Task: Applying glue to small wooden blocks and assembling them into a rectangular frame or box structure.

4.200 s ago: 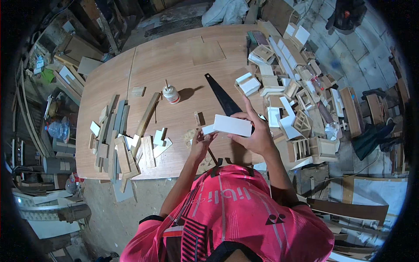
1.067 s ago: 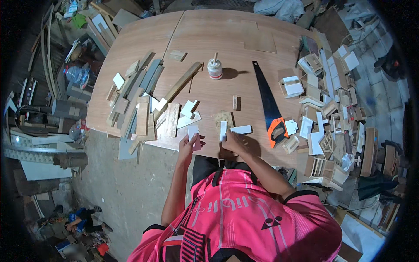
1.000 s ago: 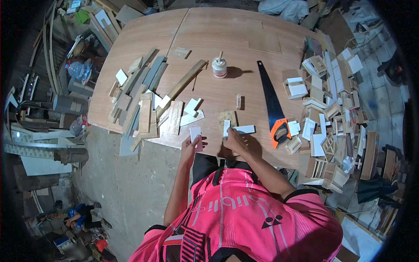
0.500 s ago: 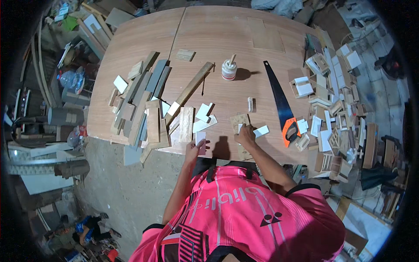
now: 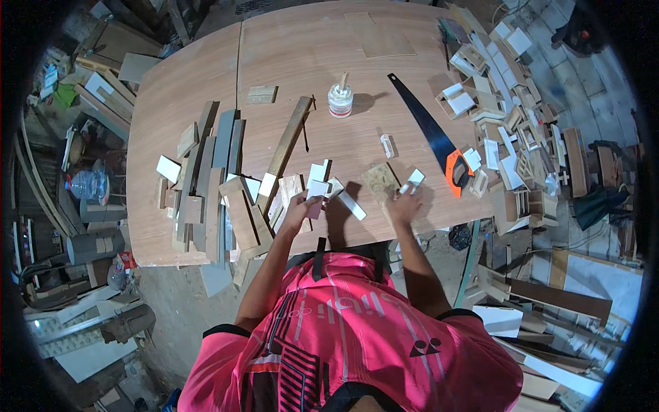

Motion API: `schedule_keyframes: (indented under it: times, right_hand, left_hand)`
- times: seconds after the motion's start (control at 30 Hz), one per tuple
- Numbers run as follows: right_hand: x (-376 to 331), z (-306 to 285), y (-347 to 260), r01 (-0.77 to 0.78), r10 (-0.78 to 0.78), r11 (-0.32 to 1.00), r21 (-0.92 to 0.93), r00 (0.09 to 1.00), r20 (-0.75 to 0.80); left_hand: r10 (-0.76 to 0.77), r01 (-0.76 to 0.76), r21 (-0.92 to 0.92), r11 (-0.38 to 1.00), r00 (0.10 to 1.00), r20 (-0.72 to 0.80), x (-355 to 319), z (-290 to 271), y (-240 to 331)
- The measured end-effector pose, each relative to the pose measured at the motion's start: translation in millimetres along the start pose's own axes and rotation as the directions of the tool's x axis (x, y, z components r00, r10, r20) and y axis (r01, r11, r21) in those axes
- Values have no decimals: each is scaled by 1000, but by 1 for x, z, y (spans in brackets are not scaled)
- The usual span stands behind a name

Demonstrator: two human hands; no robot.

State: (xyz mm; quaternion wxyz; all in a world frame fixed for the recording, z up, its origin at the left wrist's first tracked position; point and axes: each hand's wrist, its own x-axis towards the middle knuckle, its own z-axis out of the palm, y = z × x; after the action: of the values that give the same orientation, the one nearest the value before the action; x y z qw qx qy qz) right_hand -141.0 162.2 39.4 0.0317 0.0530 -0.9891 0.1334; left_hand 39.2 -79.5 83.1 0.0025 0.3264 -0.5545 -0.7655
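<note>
My left hand (image 5: 301, 206) holds a small white-faced wooden piece (image 5: 317, 191) just above the table's near edge, beside a heap of wood offcuts (image 5: 213, 185). My right hand (image 5: 405, 204) rests on the wooden table (image 5: 302, 55) next to a square of sandpaper (image 5: 381, 182), fingers touching a small white block (image 5: 412, 182). A thin white strip (image 5: 351, 204) lies flat between the two hands.
A handsaw with an orange handle (image 5: 432, 134) lies to the right of a small glue jar with a stick in it (image 5: 340, 100). Small wooden box frames (image 5: 501, 130) crowd the table's right side. Boards and scrap lie on the floor all around.
The white piece that both hands held together is now in my left hand alone. My right hand has moved right to the sandpaper and small white block.
</note>
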Motion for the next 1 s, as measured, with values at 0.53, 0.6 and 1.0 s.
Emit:
schedule_keyframes:
  times: [0.53,0.6,1.0]
  right_hand:
    - [-55,27,-39,279,-356,825,491,932,68]
    - [-54,24,-43,321,-361,914,250,923,134]
    - [-13,-19,20,131,-137,990,49,844,518]
  left_hand:
    - [-17,0,-122,993,990,-137,-37,-33,-14]
    - [-13,1,-93,996,992,-129,-38,-31,-12]
    - [90,10,-351,936,960,266,-68,40,79]
